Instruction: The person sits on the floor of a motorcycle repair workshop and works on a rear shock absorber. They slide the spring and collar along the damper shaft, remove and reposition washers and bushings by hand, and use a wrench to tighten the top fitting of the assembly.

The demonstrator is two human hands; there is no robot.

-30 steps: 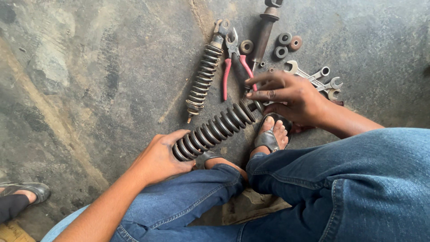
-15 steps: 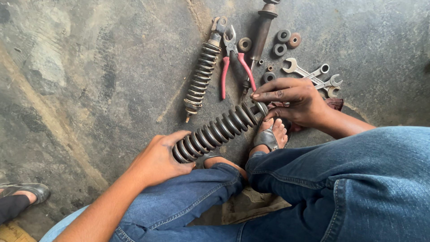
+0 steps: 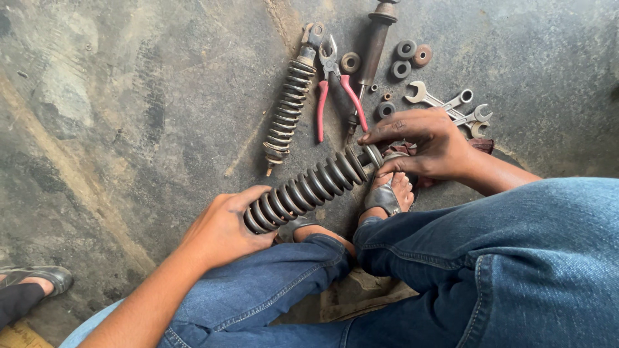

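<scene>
A: Since a second ago, right hand (image 3: 429, 145) shifted slightly left onto the spring's (image 3: 308, 189) top cap.
B: Left hand (image 3: 222, 229) cupped shut on the lower coils; spring lies across the feet. Right fingers pinch the cap.
A: Step: working the cap; likely needs steady counter-hold.

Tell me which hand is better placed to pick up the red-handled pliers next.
Probably the right hand: it rests at the upper end of the big coil spring, close to the red-handled pliers. The left hand grips the spring's lower end, farther away.
</scene>
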